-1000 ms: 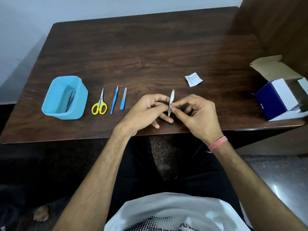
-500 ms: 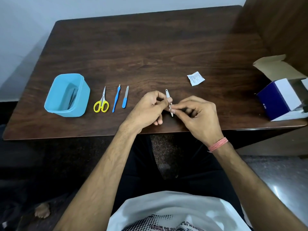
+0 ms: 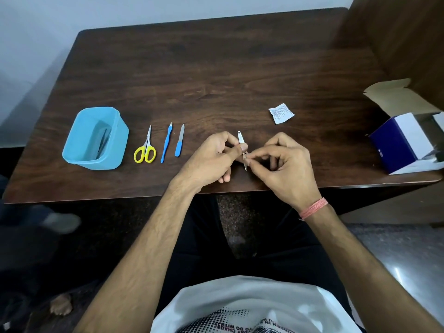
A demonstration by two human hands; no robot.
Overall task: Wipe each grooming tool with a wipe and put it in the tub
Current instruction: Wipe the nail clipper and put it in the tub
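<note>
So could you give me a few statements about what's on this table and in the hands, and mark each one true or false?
1. Both hands hold a small metal tool. True: the left hand and right hand pinch it.
2. The yellow scissors lie inside the blue tub. False: they lie on the table, right of the tub.
3. Two blue-handled tools lie beside the scissors. True.
4. The blue box is closed. False: its flap stands open.
5. The white sachet is in the right hand. False: it lies on the table.
</note>
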